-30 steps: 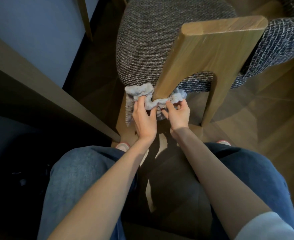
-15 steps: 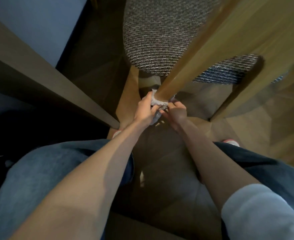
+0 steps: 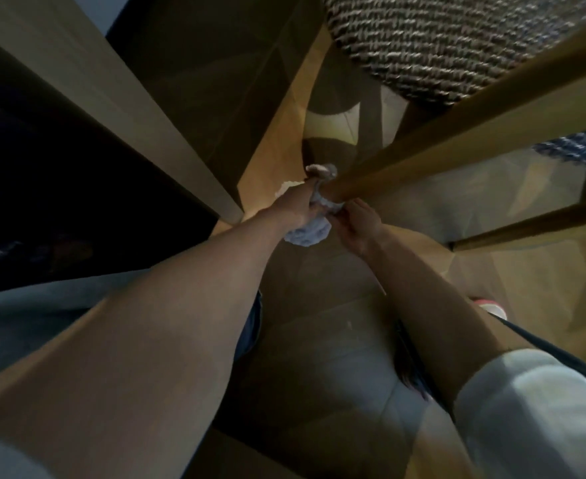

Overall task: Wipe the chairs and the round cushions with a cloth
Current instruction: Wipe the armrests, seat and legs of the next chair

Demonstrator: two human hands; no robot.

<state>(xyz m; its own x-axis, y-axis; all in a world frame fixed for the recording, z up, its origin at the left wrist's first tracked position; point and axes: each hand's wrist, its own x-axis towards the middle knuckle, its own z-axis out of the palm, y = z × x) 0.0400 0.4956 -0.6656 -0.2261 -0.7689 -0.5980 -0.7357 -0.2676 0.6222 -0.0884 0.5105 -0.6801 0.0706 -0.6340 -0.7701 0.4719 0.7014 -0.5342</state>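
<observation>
Fingers (image 3: 314, 210) half-buried in bunched cloth (image 3: 307, 233)

Left hand (image 3: 293, 207): arm stretched out, fingers closed tight.
Right hand (image 3: 360, 221): arm stretched out, fingers pinched together.

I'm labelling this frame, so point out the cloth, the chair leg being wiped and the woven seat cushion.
cloth (image 3: 308, 234): head view, bunched lower fold.
chair leg (image 3: 423, 157): head view, mid-length of the wooden leg.
seat cushion (image 3: 440, 39): head view, woven surface.
</observation>
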